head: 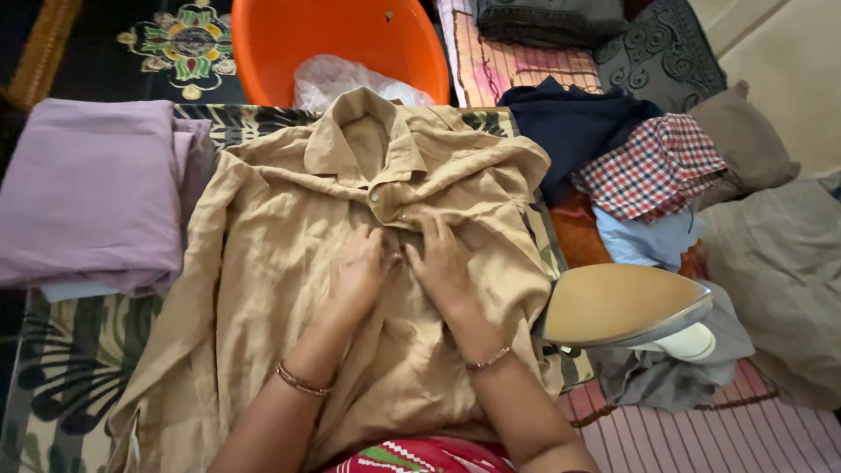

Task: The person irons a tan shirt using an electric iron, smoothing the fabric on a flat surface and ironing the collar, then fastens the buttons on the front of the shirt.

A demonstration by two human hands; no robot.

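- Spread flat across a leaf-patterned padded cloth: one tan button-up shirt, soft and heavily creased, front side up.
- Collar at the far end, hem at the near end; long axis running near to far, sleeves falling left and right.
- Left hand palm down on the shirt front, fingers loosely spread, flat against the fabric beside the button placket.
- Right hand palm down just beside it, fingers together and pointing far, fingertips at the placket below the collar; pinching or only pressing, impossible to tell.
- One thin bangle on each wrist, two in all.
- To the right, one clothes iron tipped on its side, smooth tan soleplate facing up, near the shirt's right edge.
- Left: one folded stack of lilac fabric.
- Far centre: one glossy orange plastic tub holding a crumpled clear plastic bag.
- Far right: a loose heap with one red-and-white checked garment, one navy garment, one pale blue piece.
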